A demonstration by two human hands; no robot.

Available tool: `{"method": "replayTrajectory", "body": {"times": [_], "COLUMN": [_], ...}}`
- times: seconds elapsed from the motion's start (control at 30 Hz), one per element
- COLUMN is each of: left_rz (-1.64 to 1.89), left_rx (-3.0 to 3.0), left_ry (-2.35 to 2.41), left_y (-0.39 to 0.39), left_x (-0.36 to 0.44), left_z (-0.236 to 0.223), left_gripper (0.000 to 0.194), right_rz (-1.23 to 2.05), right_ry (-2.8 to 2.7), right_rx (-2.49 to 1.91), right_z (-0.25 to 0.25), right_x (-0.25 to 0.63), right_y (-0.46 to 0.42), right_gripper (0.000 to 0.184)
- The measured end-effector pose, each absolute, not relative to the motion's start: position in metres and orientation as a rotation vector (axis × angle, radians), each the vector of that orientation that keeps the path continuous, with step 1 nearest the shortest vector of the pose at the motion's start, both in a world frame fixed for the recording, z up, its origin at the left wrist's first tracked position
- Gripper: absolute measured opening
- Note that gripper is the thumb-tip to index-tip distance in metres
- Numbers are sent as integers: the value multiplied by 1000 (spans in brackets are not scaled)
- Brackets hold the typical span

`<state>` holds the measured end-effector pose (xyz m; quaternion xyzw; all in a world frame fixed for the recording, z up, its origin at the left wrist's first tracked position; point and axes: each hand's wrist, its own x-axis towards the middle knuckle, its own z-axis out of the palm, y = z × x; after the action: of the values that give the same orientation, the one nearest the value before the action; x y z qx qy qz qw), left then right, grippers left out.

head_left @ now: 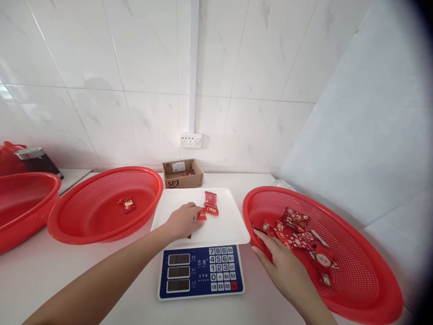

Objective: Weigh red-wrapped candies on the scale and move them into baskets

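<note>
Our L hand (184, 221) curled on scale platter (225, 230) by wrapped red candies (210, 203), can't tell if gripping. R hand (287, 271) open, fingers extended at red basket's rim (267, 194), by more candies (297, 239).

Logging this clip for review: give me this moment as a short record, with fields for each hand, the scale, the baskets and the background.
Left hand: on the white scale platform, beside red wrapped candies.
Right hand: at the edge of the right red mesh basket, touching a heap of red wrapped candies.
Scale: blue-panelled digital scale, below the platform.
Left-middle basket: red mesh basket, holding one gold-labelled red candy.
Background: SF cardboard box, wall socket.
</note>
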<state>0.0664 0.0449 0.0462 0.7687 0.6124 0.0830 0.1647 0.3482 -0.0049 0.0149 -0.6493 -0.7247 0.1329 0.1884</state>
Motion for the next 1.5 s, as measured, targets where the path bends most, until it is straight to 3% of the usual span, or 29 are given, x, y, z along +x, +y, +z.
{"method": "replayTrajectory", "body": {"times": [0.27,0.47,0.6,0.83,1.0,1.13,1.37,1.5], "left_rz": [198,235,274,239,144,135,286,432], "left_rx": [2270,2200,2118,2439,2562,2611,2617,2474], "left_ry": [1884,2256,2446,1808,1460,1480,1713,2034], "left_y": [47,50,52,62,76,89,78,56], "left_x": [73,-7,-47,31,96,108,57,-3], "left_z": [53,83,92,65,56,48,62,80], "left_gripper": [28,24,34,59,48,26,42,41], "right_rz": [385,401,410,378,378,370,359,348], "right_ry": [-2034,-2019,-2029,-2021,-2043,-2054,-2058,-2056], "right_rx": [-1813,-1808,-1825,-1818,-1816,-1810,-1799,-1807], "right_z": [14,16,16,17,18,19,20,17], "right_x": [349,349,348,348,347,346,346,348], "right_y": [-5,-5,-4,-5,-5,-6,-7,-6], "right_gripper": [49,48,50,49,49,49,48,48]}}
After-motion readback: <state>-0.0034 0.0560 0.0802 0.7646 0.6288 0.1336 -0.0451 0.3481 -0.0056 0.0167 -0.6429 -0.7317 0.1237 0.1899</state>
